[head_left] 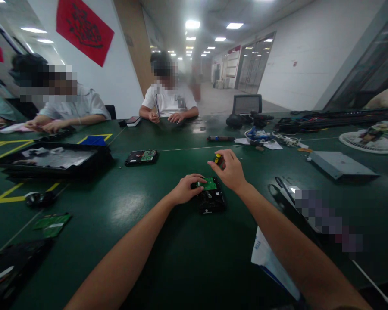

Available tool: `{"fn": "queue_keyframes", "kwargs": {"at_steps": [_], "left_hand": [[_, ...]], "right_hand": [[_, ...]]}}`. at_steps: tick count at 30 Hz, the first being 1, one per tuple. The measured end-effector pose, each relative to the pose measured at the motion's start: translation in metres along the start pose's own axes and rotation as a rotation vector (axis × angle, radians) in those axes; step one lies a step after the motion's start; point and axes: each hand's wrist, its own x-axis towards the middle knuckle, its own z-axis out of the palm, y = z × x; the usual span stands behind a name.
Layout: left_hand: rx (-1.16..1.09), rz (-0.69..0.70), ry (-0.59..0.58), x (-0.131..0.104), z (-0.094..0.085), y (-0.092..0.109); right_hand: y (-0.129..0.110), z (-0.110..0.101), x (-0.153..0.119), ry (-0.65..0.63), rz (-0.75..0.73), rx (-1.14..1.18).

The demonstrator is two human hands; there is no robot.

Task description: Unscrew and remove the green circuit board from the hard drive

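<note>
Left hand (188, 190), thumb and fingers parted, rests on the drive (212, 201) on the worktop (155, 254); right hand (231, 170) pinches the driver (217, 159) above. Firm bracing and an upright driver should limit slipping.

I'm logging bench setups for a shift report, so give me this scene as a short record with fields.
Left hand: touching the green board on a black drive
Right hand: pinching a yellow-and-black tool
Unclear: the tool's tip
Surface: green table
Left side: second drive, black tray, loose green circuit board
Right side: grey metal box
Across the table: person in a white T-shirt
</note>
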Motion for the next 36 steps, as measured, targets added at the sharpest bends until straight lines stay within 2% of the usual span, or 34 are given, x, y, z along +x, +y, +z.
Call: {"fn": "queue_keyframes", "kwargs": {"at_steps": [4, 10, 14, 21, 28, 36], "left_hand": [[0.005, -0.001, -0.006, 0.0002, 0.0005, -0.0007], [0.006, 0.002, -0.007, 0.0005, 0.0012, -0.0017], [-0.002, 0.004, -0.005, 0.0005, 0.0016, -0.0016], [0.003, 0.011, -0.001, 0.0004, 0.0012, 0.0003], [-0.015, 0.007, 0.009, 0.0002, 0.0014, -0.0006], [-0.003, -0.003, -0.003, 0.0004, 0.0008, -0.002]], "right_hand": [[0.0023, 0.0019, -0.0015, -0.006, 0.038, 0.003], [-0.001, -0.0002, -0.001, -0.043, -0.07, 0.024], [-0.0028, -0.0003, -0.001, -0.051, -0.087, 0.028], [0.0002, 0.0009, -0.0019, -0.021, -0.035, -0.017], [0.0012, 0.0023, -0.0001, 0.013, -0.095, 0.064], [0.0015, 0.0023, -0.0007, 0.04, -0.057, 0.042]]}}
